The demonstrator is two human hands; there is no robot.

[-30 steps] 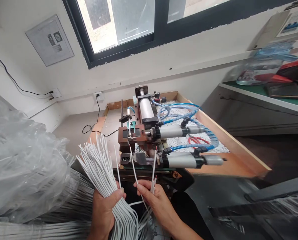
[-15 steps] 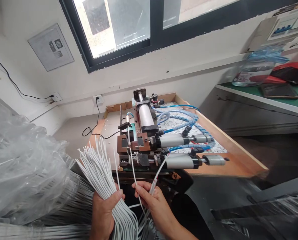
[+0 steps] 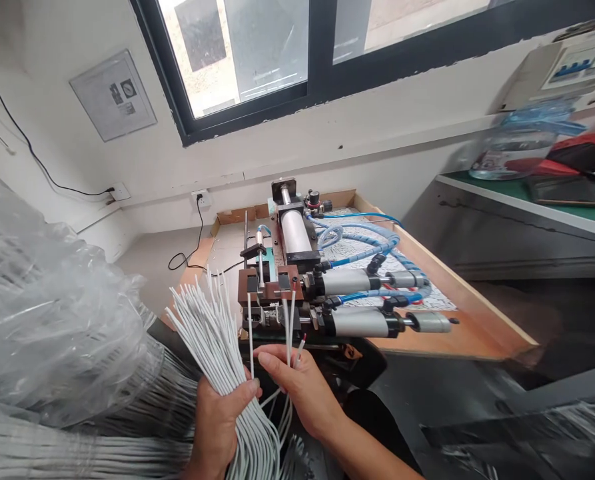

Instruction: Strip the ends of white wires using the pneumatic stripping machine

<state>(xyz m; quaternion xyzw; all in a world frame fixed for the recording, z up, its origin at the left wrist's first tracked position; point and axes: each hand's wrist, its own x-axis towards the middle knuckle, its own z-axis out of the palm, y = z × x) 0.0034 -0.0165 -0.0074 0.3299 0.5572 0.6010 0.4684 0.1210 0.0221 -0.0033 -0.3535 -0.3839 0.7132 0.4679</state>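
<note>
My left hand (image 3: 216, 417) is wrapped round a thick bundle of white cables (image 3: 210, 337), their cut ends fanned upward. One single white cable (image 3: 250, 333) stands apart from the bundle, rising from my left thumb. My right hand (image 3: 302, 387) grips a few white cables (image 3: 290, 327), at least one with red showing at its tip. The thumb and forefinger of that hand are close to the single cable; whether they touch it I cannot tell. Just beyond both hands is a pneumatic machine (image 3: 293, 233) with brown clamp blocks (image 3: 248, 287) and silver cylinders (image 3: 360, 322).
The machine sits in a shallow wooden tray (image 3: 457, 297) with white scraps and blue air hoses (image 3: 372, 233). Plastic-wrapped cable bundles (image 3: 52, 320) fill the left side. A green-topped shelf (image 3: 517, 193) at right holds a plastic jug (image 3: 514, 147) and a dark flat object (image 3: 564, 190).
The cable that ran into the machine's clamp blocks has come out and is among those in my right hand. My right hand has moved slightly toward the single cable beside the bundle.
</note>
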